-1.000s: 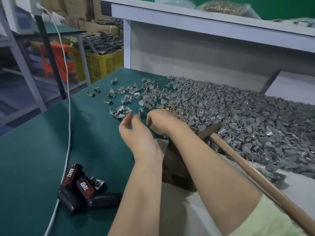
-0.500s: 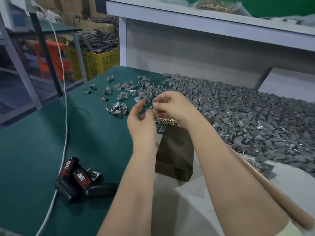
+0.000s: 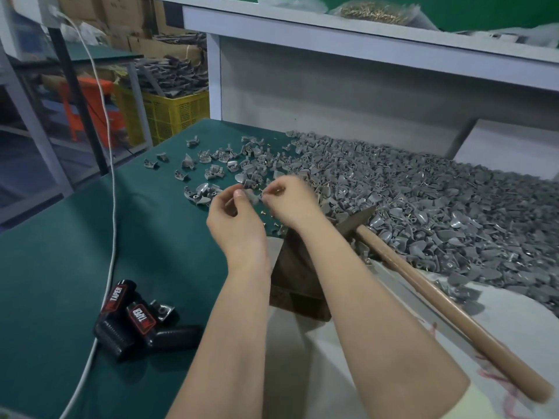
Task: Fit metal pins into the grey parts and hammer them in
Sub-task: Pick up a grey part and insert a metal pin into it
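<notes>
While both forearms reach forward over the dark block (image 3: 298,276), the left hand (image 3: 239,228) and the right hand (image 3: 292,207) meet just beyond it, raised above the bench (image 3: 75,267). The left hand shows its back to the camera, fingers (image 3: 239,193) curled, with thumb and forefinger pinching a single grey part (image 3: 251,197). The right hand faces it, knuckles up, its fingers narrowed on a small brass-coloured metal pin (image 3: 276,192) held at the grey part; blur hides whether the two touch.

The bench carries a green mat, and the block stands on a pale sheet (image 3: 302,364) at the near side. A deep heap of grey parts (image 3: 438,213) spreads to the right of the block and beyond it; scattered grey parts (image 3: 211,170) lie beyond it to the left. A few loose pins (image 3: 266,212) lie on the mat just beyond the block, under the hands. Well to the left of the block runs a white cable (image 3: 112,182), and near-left of it lie black cases (image 3: 133,325) labelled TAPER. Above and beyond the block, a white shelf (image 3: 363,34) holds a bag of brass pins (image 3: 375,10). Far to the left, off the bench, stands a yellow crate (image 3: 172,116).

The hammer (image 3: 447,309) lies with its head at the block's far right corner; its long axis runs diagonally, the wooden handle pointing near-right. The headings of the held part and pin cannot be told.
</notes>
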### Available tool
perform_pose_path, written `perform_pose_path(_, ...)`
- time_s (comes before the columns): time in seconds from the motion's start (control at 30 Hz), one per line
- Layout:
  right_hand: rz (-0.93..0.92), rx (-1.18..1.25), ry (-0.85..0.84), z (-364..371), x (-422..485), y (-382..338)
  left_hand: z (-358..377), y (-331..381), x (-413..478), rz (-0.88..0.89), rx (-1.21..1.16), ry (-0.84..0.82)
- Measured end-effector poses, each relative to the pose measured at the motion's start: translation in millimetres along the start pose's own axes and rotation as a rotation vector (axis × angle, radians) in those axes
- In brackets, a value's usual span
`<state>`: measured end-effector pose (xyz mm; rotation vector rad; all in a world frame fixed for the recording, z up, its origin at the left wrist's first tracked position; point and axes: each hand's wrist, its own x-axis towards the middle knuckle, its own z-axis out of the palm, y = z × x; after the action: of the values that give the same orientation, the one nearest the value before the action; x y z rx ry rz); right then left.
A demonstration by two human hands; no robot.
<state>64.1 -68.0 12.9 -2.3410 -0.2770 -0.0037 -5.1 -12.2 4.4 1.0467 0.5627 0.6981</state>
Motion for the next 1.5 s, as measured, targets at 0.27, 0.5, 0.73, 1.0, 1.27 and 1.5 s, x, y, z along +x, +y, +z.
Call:
perform_pose_path(0.27,0.078,-0.528,-0.265,21.2,10.9,-12.8,0.0,4.6,-3.3,-0.061,-0.155,-0.006)
perform_pose_path(0.5,0.001,-0.586,-0.334,24.6,18.0,-9.2,-1.8,5.8,-4.0,-0.064,-0.198,0.002)
perform_pose_path(0.73,0.000,-0.519,-0.093,-13.6,6.8,-1.7,3.4,7.0,-9.4,0.036,-0.072,-0.185)
perform_pose_path(1.0,0.077,0.306,0.083,-88.3,-74.0,29.3,8.5,3.0,-32.4,0.191,0.436,-0.629)
perform_pose_path(1.27,0.121,0.462,0.198,-85.3,-108.7,63.7,8.5,-3.1,-43.5,0.474,1.098,-0.770)
perform_pose_path(1.5,0.041,0.342,0.279,-75.3,-107.5,61.1,9.2,1.1,-40.4,0.423,0.979,-0.784)
